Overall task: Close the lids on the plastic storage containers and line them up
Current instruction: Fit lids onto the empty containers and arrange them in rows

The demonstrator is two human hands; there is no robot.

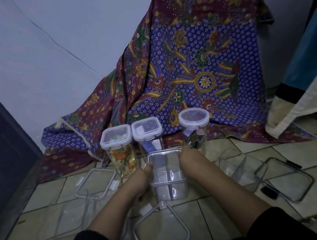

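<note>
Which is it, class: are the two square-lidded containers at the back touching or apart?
Touching. The head view shows the colourful-filled container's lid pressed against the neighbouring square lid, no gap between.

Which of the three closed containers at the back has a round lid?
The right one, standing a little apart near the right hand. The other two have squarish lids and sit side by side.

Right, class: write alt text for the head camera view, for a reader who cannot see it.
Two bare hands, left and right, grip the sides of a clear square container on a tiled floor. Behind it, three lidded containers stand in a row before a draped batik cloth. Open containers and loose lids lie around.
</note>
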